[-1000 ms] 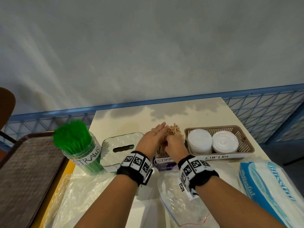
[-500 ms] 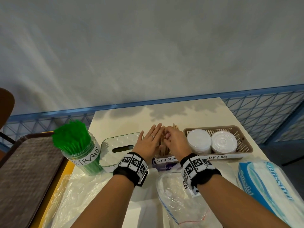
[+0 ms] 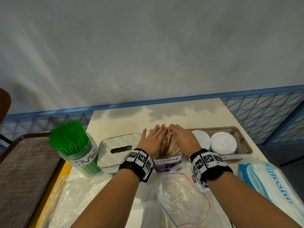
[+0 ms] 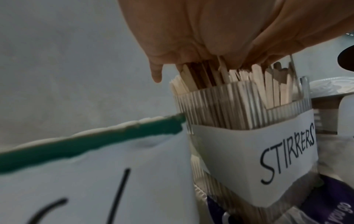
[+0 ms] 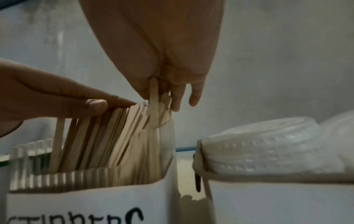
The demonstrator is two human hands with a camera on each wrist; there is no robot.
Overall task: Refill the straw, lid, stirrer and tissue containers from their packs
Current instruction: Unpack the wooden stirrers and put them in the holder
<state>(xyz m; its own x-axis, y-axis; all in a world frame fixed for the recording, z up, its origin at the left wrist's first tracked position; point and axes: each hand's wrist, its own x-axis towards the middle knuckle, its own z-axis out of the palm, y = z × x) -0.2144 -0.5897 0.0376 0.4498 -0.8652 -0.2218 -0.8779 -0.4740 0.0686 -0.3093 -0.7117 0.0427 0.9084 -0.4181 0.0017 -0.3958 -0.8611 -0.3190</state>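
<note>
Wooden stirrers (image 3: 169, 145) (image 4: 247, 84) (image 5: 114, 128) stand packed in a clear ribbed holder (image 3: 167, 160) (image 4: 249, 136) labelled STIRRERS at the table's middle. My left hand (image 3: 153, 139) (image 4: 201, 37) lies flat with straight fingers on the stirrer tops from the left. My right hand (image 3: 182, 137) (image 5: 159, 53) presses flat on them from the right. A jar of green straws (image 3: 74, 145) stands at the left, a clear tissue box (image 3: 117, 148) beside it, and a basket (image 3: 236, 137) with white cup lids (image 3: 222, 143) at the right.
An emptied zip bag (image 3: 182, 196) lies in front of the holder, more clear plastic (image 3: 74, 195) to its left. A blue and white tissue pack (image 3: 269, 183) sits at the front right. A brown tray (image 3: 24, 170) lies off the table's left edge. The far half of the table (image 3: 148, 116) is bare.
Both hands have opened out from a bunched hold on the stirrer bundle to flat palms on the stirrer tops, and have spread slightly apart. The stirrers now sit lower in the holder.
</note>
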